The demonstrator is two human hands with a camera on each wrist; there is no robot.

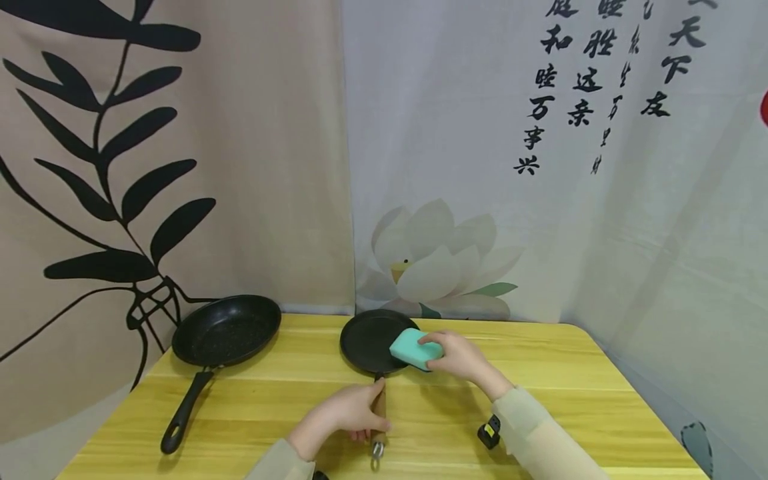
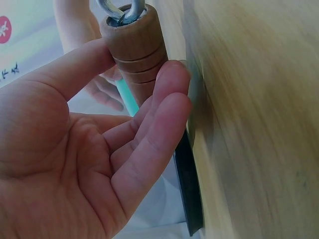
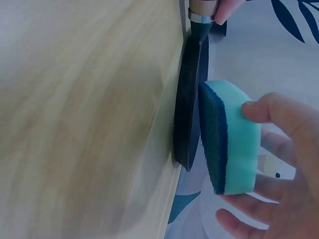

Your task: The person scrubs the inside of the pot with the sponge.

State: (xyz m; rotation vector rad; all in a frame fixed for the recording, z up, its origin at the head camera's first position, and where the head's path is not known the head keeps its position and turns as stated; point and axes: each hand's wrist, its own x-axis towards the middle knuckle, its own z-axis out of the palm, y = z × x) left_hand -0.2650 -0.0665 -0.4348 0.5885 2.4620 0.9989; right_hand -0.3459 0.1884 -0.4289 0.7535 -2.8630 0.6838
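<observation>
A small flat black pan [image 1: 367, 341] lies near the table's back edge, its wooden handle [image 2: 135, 45] pointing toward me. My left hand [image 1: 351, 410] grips that handle with thumb and curled fingers; a metal hanging ring [image 1: 377, 451] sticks out past it. In my right hand [image 1: 459, 357] is a turquoise sponge [image 1: 413, 348], pinched between thumb and fingers at the pan's right rim. Its dark scouring side [image 3: 215, 137] faces the pan in the right wrist view. Whether the sponge touches the pan I cannot tell.
A larger, deeper black frying pan [image 1: 227, 331] stands at the table's back left, its black handle [image 1: 187, 412] toward the front. The yellow wooden table [image 1: 540, 373] ends at a printed curtain [image 1: 456, 160] behind. A dark wrist device [image 1: 489, 432] sits at the right sleeve.
</observation>
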